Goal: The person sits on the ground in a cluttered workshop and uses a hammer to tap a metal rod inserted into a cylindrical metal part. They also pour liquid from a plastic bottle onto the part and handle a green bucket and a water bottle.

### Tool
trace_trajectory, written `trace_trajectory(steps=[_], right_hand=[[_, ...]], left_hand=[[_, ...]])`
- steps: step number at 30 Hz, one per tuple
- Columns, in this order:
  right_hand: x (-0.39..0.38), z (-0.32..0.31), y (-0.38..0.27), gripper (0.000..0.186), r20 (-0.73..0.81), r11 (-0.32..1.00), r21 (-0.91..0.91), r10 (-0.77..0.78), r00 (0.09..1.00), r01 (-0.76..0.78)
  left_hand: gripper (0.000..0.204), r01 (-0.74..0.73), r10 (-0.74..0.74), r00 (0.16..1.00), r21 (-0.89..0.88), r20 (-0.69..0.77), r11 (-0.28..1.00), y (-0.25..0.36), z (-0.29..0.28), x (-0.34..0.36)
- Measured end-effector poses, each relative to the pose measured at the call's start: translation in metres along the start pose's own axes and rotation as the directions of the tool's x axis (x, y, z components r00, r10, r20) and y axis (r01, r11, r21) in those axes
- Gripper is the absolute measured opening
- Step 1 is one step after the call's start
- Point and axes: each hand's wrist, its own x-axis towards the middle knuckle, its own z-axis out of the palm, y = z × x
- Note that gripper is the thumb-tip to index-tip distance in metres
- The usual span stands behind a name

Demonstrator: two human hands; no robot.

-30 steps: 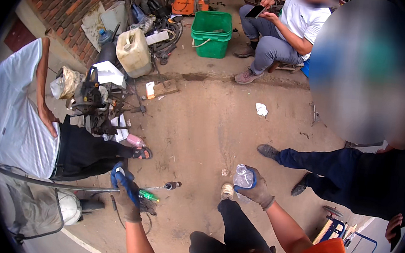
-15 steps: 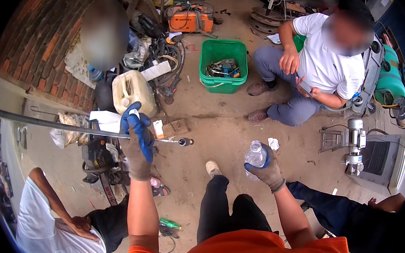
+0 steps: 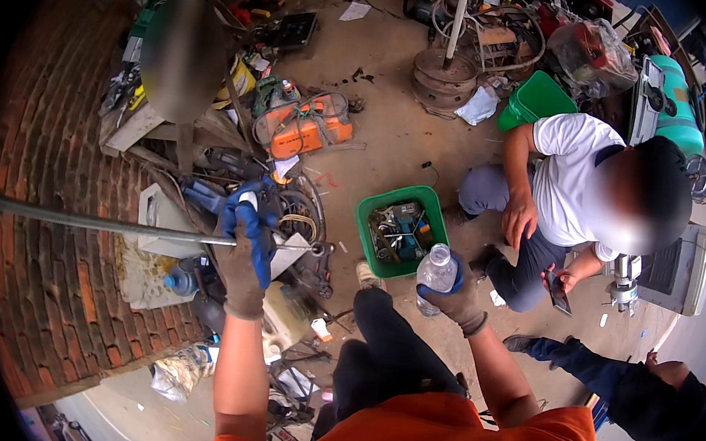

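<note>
My left hand, in a grey and blue glove, is closed on a long dark rod that stretches off to the left and has a small ring-like metal end just right of my fingers. Something small and white shows among those fingers. My right hand, gloved alike, grips a clear plastic bottle held upright at chest height. Just beyond the bottle stands a green bucket of tools on the floor.
A person in white crouches at the right with a phone; another person's dark-clad legs are lower right. Ahead are an orange machine, a wheel rim and a second green bucket. Brick wall and assorted clutter line the left.
My view has advanced toward the green bucket and brick wall, both now larger or nearer. The person on the left has left view. My hands keep hold of the rod and bottle.
</note>
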Motion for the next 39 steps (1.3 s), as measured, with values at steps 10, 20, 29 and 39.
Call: trace_trajectory(steps=[10,20,29,39], right_hand=[[0.345,0.077,-0.256,0.079,0.045,0.919,-0.309,-0.242,0.969,0.244],[0.603,0.07,-0.316,0.08,-0.041,0.786,-0.595,-0.241,0.97,0.17],[0.772,0.005,-0.355,0.078,-0.112,0.705,-0.709,-0.089,0.99,-0.016],[0.931,-0.045,-0.406,0.082,-0.115,0.804,-0.582,0.064,0.991,-0.119]], left_hand=[[0.03,0.197,-0.135,0.892,-0.102,0.431,0.975,0.061,0.073,0.336],[0.025,0.184,-0.143,0.76,0.001,0.634,0.983,0.049,0.189,0.604],[0.025,0.316,-0.276,0.537,0.113,0.797,0.942,0.018,0.303,0.801],[0.029,0.278,-0.235,0.308,0.148,0.922,0.949,0.03,0.393,0.968]])
